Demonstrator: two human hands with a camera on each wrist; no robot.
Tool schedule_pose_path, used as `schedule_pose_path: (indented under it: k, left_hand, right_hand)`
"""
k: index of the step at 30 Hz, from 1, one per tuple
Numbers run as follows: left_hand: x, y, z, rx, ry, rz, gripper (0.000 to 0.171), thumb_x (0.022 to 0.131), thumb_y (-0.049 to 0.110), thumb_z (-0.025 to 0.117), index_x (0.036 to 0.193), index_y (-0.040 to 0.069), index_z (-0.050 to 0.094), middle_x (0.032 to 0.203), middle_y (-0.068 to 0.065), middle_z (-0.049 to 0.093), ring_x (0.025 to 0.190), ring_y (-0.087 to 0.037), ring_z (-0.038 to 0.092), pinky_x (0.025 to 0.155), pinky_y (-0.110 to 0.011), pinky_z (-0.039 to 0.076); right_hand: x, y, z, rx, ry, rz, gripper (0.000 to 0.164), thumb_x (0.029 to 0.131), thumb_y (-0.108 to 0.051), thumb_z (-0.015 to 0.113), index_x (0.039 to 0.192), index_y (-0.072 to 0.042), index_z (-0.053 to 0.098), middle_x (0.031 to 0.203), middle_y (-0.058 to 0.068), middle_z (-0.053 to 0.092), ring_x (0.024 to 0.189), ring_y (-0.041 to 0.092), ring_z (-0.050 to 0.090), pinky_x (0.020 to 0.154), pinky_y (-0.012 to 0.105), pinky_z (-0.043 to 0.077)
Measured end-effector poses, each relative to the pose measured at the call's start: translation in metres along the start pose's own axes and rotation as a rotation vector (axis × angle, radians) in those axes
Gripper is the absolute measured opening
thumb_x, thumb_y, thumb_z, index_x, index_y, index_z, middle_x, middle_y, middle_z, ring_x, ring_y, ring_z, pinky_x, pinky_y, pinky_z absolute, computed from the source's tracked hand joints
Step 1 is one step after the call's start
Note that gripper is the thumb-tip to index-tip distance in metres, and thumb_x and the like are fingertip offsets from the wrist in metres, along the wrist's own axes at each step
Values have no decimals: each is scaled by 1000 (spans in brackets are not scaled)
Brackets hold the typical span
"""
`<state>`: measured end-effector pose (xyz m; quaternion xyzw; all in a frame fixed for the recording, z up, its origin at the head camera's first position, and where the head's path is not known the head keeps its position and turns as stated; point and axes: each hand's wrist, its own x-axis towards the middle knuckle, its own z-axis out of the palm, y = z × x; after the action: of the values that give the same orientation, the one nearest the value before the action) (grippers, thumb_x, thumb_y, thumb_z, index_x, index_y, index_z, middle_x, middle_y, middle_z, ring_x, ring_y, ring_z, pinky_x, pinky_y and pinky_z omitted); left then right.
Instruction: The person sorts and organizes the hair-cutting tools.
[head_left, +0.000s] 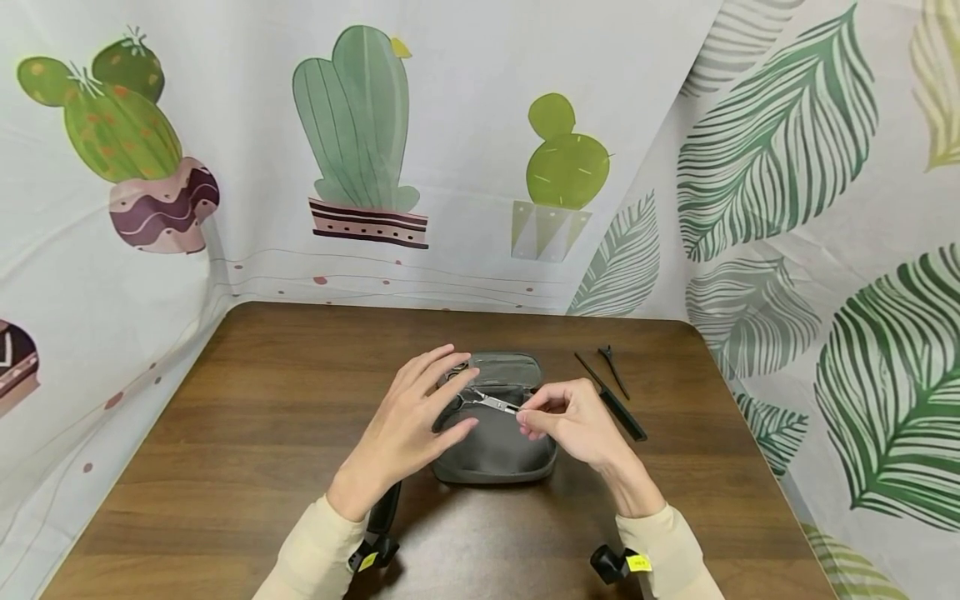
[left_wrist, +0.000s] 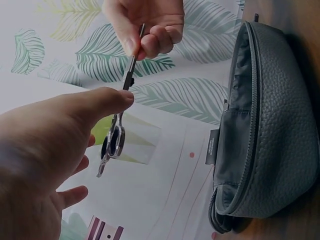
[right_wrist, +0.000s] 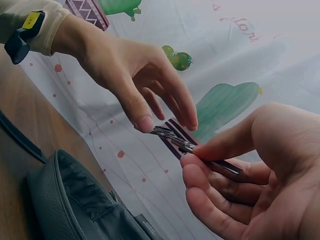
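Observation:
My right hand (head_left: pixel 573 421) pinches a pair of silver hairdressing scissors (head_left: pixel 495 403) by the blades between thumb and fingers. The scissors' finger rings (left_wrist: pixel 114 140) point toward my left hand (head_left: pixel 412 417). That hand is spread, its fingers loosely bent around the handle end, and in the left wrist view its thumb lies close to the shank; whether it touches cannot be told. Below both hands stands a dark grey zippered pouch (head_left: pixel 495 454), its lid unzipped and its lining showing. My left fingers partly hide the rings in the head view.
A black tail comb (head_left: pixel 621 412) and a black hair clip (head_left: pixel 613 371) lie on the wooden table (head_left: pixel 300 400), right of the pouch. Under my left wrist is a long dark object (head_left: pixel 385 510), mostly hidden. Printed cloth (head_left: pixel 465 150) hangs behind the table.

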<state>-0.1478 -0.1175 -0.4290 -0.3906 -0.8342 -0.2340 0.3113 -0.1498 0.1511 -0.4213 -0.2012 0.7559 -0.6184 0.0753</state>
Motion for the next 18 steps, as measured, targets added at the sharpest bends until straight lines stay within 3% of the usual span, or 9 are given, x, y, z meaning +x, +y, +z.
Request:
schedule_pose_path:
  k: [7, 15, 18]
  left_hand:
    - [-1, 0, 3, 59, 23, 22, 57, 75, 23, 90, 127, 6, 72, 135, -13, 64, 131, -33, 51, 107, -54, 42]
    - [-4, 0, 3, 78, 29, -5, 42, 80, 20, 85, 119, 7, 76, 125, -8, 70, 116, -26, 62, 98, -46, 49]
    - [-5, -1, 3, 80, 19, -16, 38, 81, 20, 84, 116, 7, 77, 122, -7, 71, 113, -24, 63, 97, -44, 51]
  right_hand:
    - [-1, -1, 0, 22, -19, 2, 9, 89, 1, 75, 86, 9, 77, 73, 19, 74, 64, 37, 70, 64, 60, 58]
    - [-1, 0, 0, 28, -36, 0, 11, 89, 2, 75, 88, 14, 75, 75, 24, 74, 68, 43, 70, 60, 38, 63]
    - [-1, 1, -1, 32, -41, -5, 11, 89, 3, 75, 89, 14, 75, 76, 26, 73, 67, 39, 70, 61, 42, 63]
